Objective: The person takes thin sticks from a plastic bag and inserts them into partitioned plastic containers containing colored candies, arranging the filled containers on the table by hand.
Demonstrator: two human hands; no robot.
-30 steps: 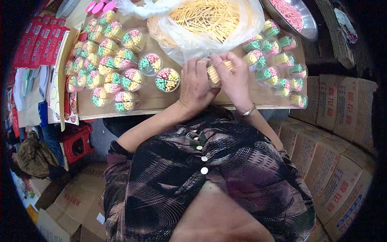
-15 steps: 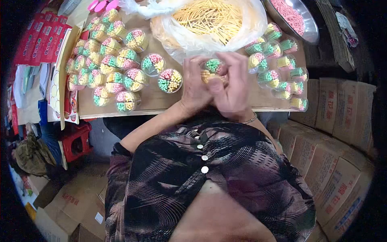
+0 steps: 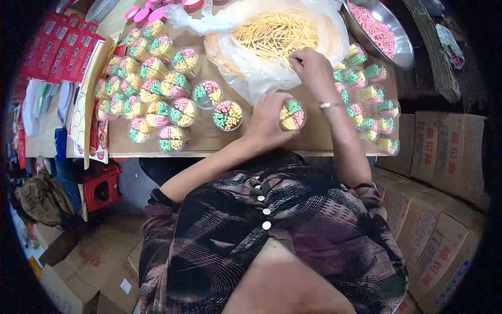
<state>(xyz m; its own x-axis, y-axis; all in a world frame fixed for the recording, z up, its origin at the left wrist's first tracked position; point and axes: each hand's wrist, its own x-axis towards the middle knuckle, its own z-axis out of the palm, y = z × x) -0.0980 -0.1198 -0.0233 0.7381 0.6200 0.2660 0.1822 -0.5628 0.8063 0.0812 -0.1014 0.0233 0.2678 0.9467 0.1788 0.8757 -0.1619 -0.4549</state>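
Note:
My left hand [image 3: 267, 121] is wrapped round a clear round cup [image 3: 292, 115] near the table's front edge. Yellow, green and pink cotton swabs stand in it, tips up, grouped by colour. My right hand [image 3: 312, 70] is over the near right side of an open plastic bag [image 3: 251, 78] heaped with yellow swabs [image 3: 274, 34]. Its fingers are curled together, and whatever they pinch is too small to make out. Left of my left hand stand a filled cup [image 3: 228, 115] and another cup [image 3: 207, 94] with a gap among its swabs.
Many filled cups [image 3: 175, 85] crowd the table's left side; more cups [image 3: 372, 94] lie or stand at the right. A metal bowl [image 3: 405, 49] of pink swabs sits back right. Pink lids [image 3: 142, 14] lie back left, beyond red printed packaging [image 3: 63, 49]. Cardboard boxes [image 3: 444, 146] are stacked on the right.
Both hands were together around the cup. My right hand has let go and moved up to the bag, while my left hand keeps the cup, now lower. The view has shifted slightly.

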